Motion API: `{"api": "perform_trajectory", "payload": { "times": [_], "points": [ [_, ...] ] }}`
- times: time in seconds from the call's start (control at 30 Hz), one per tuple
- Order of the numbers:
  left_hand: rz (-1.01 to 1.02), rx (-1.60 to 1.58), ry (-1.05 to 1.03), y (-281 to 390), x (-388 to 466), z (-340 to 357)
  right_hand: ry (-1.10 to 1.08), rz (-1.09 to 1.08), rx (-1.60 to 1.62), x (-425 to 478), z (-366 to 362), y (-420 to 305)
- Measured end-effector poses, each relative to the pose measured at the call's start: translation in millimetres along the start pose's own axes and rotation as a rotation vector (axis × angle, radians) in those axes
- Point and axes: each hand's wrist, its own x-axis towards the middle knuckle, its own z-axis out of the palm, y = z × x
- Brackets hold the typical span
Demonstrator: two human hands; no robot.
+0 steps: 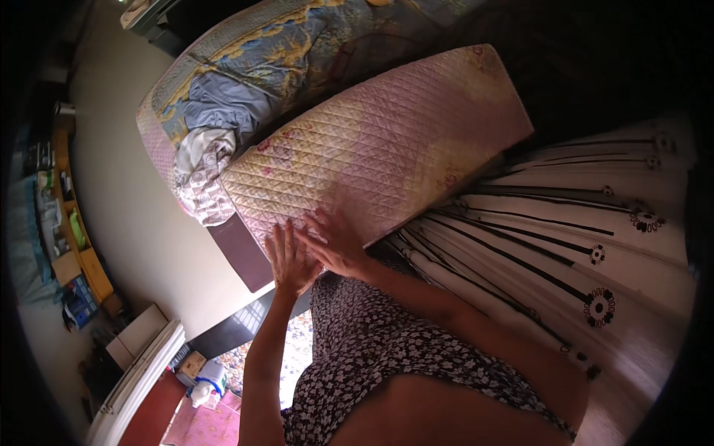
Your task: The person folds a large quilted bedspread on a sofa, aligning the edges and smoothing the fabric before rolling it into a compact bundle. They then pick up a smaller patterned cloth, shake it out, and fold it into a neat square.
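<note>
A quilted mattress (379,139) in pink and pale yellow, with printed flowers, stretches from in front of me toward the upper right. I cannot tell whether it is folded. My left hand (291,257) rests on its near end, palm down and fingers spread. Beside it, my right hand (334,245) is on the same quilted surface, its fingers apart and slightly blurred. Neither hand holds anything. Crumpled against the mattress's left side are a white patterned cloth (207,167) and a blue-grey cloth (226,103).
A flat brown panel (240,253) juts out under the mattress's near left corner. Beyond lies a blue and yellow patterned bedspread (268,50). A white curtain (558,212) with black flower motifs hangs close on the right. Shelves (70,206) with mixed items line the far left.
</note>
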Motion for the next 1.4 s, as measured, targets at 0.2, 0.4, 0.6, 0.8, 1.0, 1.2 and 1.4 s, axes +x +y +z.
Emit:
{"api": "perform_trajectory", "payload": {
  "times": [0.2,0.4,0.6,0.8,1.0,1.2,1.4],
  "points": [
    [-0.014,0.057,-0.051,-2.9,-2.9,8.0,0.015,0.179,-0.121,-27.5,-18.5,38.6],
    [-0.025,0.132,-0.089,-4.6,0.0,7.1,0.213,0.533,-0.52,-49.4,-79.6,142.8],
    [-0.12,0.141,0.135,-21.3,38.9,7.8,0.345,0.756,-0.811,-77.4,-130.8,251.9],
    [-0.32,0.267,0.256,-47.4,116.0,-0.7,0.306,0.858,-1.046,-110.4,-164.5,353.0],
    [-0.538,0.316,0.232,-63.1,156.5,2.1,0.013,1.001,-1.036,-116.6,-228.2,393.3],
    [-0.589,0.258,0.212,-55.6,161.8,-2.0,0.225,1.15,-0.923,-80.0,-242.2,384.5],
    [-0.584,0.215,0.218,-56.3,164.3,-1.6,0.524,0.672,-0.62,12.7,-191.0,302.1]
  ]
}}
